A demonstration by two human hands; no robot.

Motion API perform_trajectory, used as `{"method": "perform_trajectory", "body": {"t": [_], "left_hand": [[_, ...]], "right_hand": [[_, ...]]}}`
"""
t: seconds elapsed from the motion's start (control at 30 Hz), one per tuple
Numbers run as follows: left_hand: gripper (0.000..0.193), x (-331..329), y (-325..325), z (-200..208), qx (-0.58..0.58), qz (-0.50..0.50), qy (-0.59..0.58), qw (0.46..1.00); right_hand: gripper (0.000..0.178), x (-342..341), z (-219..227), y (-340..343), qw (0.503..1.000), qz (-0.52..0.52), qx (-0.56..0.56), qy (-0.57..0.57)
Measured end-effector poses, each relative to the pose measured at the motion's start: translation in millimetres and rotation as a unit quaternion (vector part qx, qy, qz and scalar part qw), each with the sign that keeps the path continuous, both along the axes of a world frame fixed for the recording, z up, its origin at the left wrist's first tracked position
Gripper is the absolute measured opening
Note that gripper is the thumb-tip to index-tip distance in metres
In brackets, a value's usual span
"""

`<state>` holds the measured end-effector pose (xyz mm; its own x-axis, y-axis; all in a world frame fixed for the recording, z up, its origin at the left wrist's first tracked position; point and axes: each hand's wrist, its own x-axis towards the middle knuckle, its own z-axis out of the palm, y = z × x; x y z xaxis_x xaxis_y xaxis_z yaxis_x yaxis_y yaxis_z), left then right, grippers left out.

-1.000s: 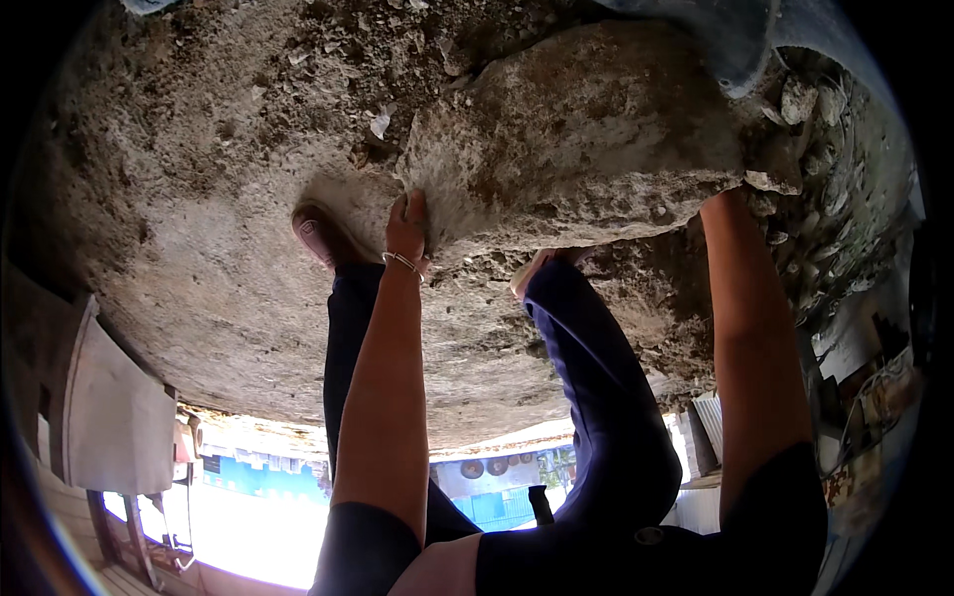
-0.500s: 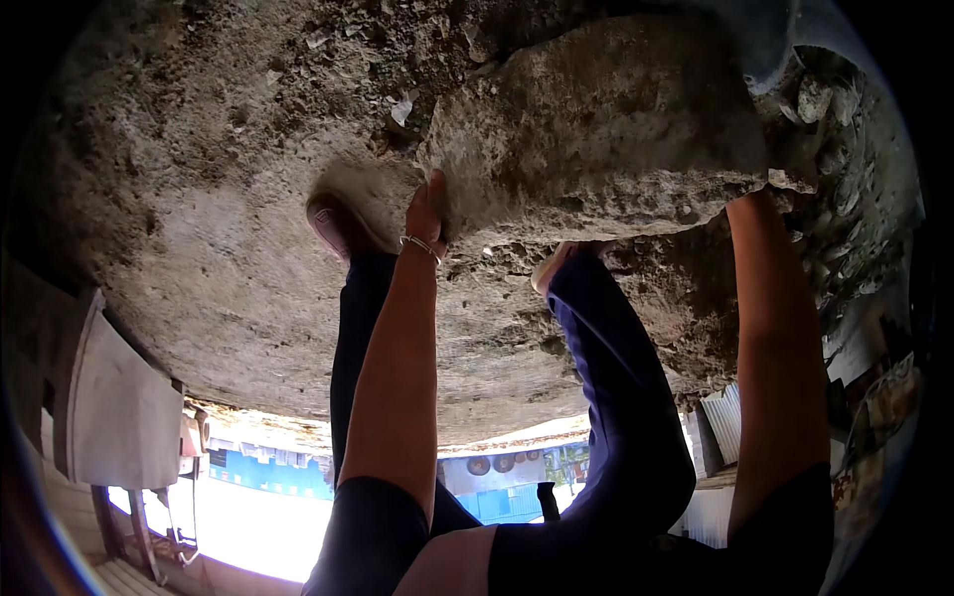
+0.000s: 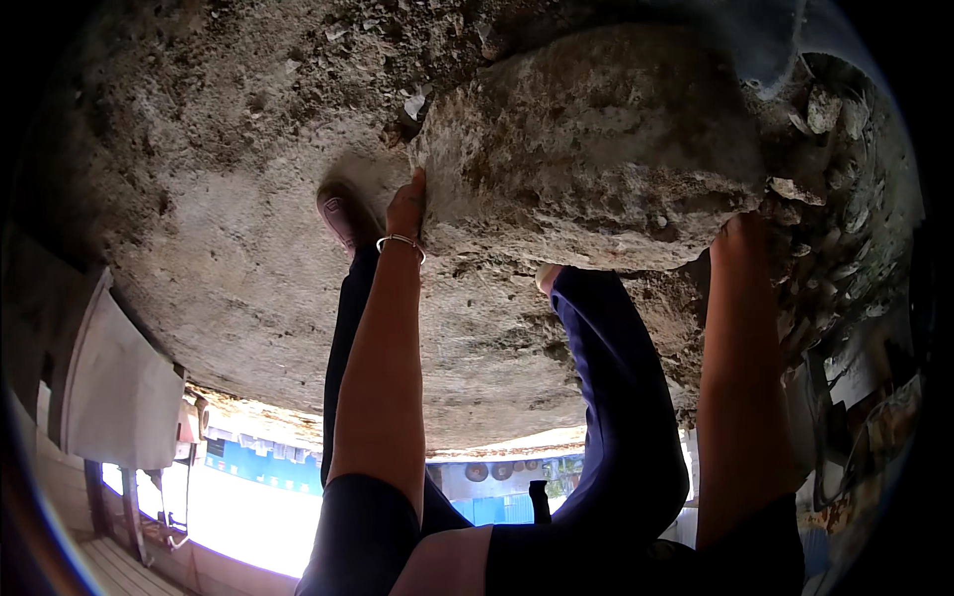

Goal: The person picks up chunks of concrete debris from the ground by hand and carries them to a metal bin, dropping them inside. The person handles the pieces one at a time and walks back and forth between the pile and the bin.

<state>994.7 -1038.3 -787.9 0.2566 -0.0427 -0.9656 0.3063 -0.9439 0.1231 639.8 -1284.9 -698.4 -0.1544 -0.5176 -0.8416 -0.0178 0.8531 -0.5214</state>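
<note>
A large, rough grey-brown stone slab (image 3: 596, 129) spans the upper middle, its broken near edge turned toward me. My left hand (image 3: 405, 204), with a pale bangle (image 3: 401, 240) at the wrist, is closed against the slab's left end; its thumb points up and the other fingers are mostly hidden. At the slab's near right corner, my right hand (image 3: 737, 233) grips the underside, with the fingers out of sight behind the stone. Both arms are stretched out toward the slab.
My dark shoe (image 3: 348, 214) stands left of the slab; my other foot (image 3: 547, 278) is partly under its near edge. Rough ground (image 3: 229, 199) with loose chips lies to the left. Rubble (image 3: 825, 109) lines the right. A pale panel (image 3: 124, 377) stands at the lower left.
The slab's near edge has come closer to me, and more of its broken face shows. My right hand has shifted left and nearer with it; my left hand stays at the left end.
</note>
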Motion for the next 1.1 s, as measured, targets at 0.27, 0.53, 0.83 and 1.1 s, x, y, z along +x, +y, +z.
{"method": "perform_trajectory", "body": {"t": [0.27, 0.53, 0.83, 1.1], "left_hand": [[0.058, 57.4, 86.3, -28.4, 0.033, 0.045, 0.063, 0.996], [0.048, 61.0, 23.0, 16.6, -0.016, 0.223, 0.203, 0.953], [0.049, 64.7, 67.1, -35.6, -0.051, 0.042, 0.098, 0.993], [0.047, 51.2, 87.3, 64.3, -0.065, -0.181, -0.146, 0.97]], "right_hand": [[0.049, 31.9, -20.5, 28.0, 1.0, -0.001, 0.02, 0.01], [0.048, 46.1, -34.8, 31.6, 0.999, 0.0, 0.031, 0.029], [0.047, 54.9, -29.5, 41.7, 0.999, -0.013, 0.03, 0.035], [0.047, 40.8, 24.8, 123.8, 0.992, 0.001, 0.088, 0.088]]}}
